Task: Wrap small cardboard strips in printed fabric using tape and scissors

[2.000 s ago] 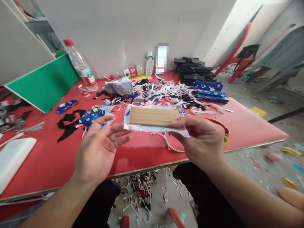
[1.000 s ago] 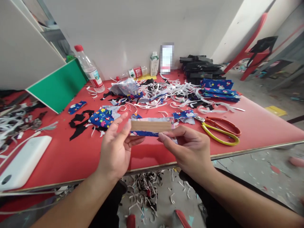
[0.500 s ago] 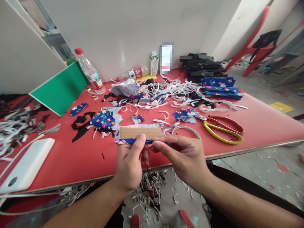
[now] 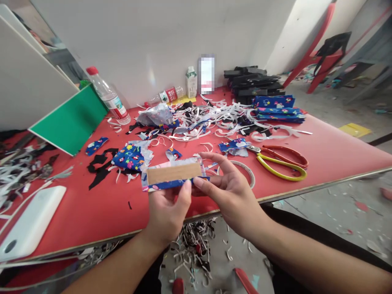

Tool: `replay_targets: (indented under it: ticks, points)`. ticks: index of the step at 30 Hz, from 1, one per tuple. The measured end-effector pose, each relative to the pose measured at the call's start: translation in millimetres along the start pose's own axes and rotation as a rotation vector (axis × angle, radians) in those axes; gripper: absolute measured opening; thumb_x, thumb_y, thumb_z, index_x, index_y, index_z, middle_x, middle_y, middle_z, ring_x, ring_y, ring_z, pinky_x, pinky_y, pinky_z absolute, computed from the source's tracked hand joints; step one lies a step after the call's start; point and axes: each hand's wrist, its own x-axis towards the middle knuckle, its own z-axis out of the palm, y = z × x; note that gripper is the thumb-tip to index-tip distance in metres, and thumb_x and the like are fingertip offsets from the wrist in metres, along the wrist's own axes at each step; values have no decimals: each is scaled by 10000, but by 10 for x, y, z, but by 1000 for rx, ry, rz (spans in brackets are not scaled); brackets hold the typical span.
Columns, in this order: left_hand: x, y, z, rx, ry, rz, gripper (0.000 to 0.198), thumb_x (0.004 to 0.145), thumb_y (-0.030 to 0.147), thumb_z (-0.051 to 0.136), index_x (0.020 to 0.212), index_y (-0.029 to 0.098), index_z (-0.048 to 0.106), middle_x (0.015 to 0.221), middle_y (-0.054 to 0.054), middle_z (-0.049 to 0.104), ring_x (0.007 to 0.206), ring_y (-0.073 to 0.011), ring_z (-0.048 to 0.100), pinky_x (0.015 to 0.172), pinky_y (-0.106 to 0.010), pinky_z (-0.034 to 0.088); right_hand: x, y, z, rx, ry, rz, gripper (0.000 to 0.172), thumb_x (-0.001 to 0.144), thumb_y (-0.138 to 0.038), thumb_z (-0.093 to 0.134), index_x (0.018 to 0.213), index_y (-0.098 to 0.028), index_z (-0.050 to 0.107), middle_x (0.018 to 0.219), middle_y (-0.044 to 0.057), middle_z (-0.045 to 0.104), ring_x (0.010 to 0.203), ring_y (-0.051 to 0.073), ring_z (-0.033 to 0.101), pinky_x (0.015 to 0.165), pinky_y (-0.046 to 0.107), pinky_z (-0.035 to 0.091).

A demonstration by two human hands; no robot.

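Note:
Above the front of the red table (image 4: 101, 212), a tan cardboard strip (image 4: 173, 173) lies on a piece of blue patterned fabric (image 4: 168, 185), whose lower edge is folded up along the strip. My left hand (image 4: 168, 212) grips the fabric from below, its thumb pressing on the folded edge. My right hand (image 4: 231, 188) pinches the right part of that fold beside the left thumb, its index finger reaching to the upper right corner. Some fingers are hidden behind the piece. A blue patterned fabric bundle (image 4: 130, 155) lies just beyond, to the left.
Yellow-and-red-handled scissors (image 4: 281, 167) and a tape roll (image 4: 245, 167) lie on the right. White and black scraps (image 4: 220, 116) cover the back, near folded blue fabric (image 4: 275, 109), a black stack (image 4: 254, 81) and bottles (image 4: 112, 102). A white device (image 4: 33, 224) sits front left.
The view has shifted slightly. The fabric and cardboard have tilted, right end higher. My right index finger has lifted to the upper right corner, and my left thumb has slid right along the fold.

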Motion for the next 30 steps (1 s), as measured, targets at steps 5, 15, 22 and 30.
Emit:
replay_targets:
  ticks: [5, 15, 22, 30]
  points:
    - [19, -31, -24, -25, 46, -50, 388, 861, 314, 798, 552, 198, 593, 495, 36, 519, 442, -86, 462, 437, -218, 411, 31, 5, -65, 49, -100, 40, 836, 849, -371, 864, 1533, -285, 390, 691, -51, 737, 721, 231, 810, 787, 408, 684]
    - [206, 155, -382, 365, -486, -281, 555, 908, 538, 715, 493, 215, 536, 482, -3, 471, 471, -127, 435, 454, -275, 330, 38, -3, -167, -75, -65, 3, 850, 770, -345, 933, 1477, -258, 468, 824, -43, 694, 720, 138, 694, 661, 277, 556]
    - [230, 115, -361, 216, -347, -5, 465, 971, 592, 652, 712, 206, 663, 636, -29, 614, 570, -160, 533, 542, -294, 432, 71, 59, -165, -48, -25, 52, 684, 737, -265, 924, 1364, -227, 652, 801, -45, 677, 717, 116, 661, 678, 265, 540]
    - [105, 10, -132, 641, -13, 340, 506, 1083, 472, 501, 647, 234, 409, 532, 42, 413, 471, -114, 359, 450, -299, 254, 13, 123, -40, -43, -34, 256, 450, 526, -322, 1034, 736, -183, 661, 679, -37, 691, 579, 106, 639, 554, 237, 535]
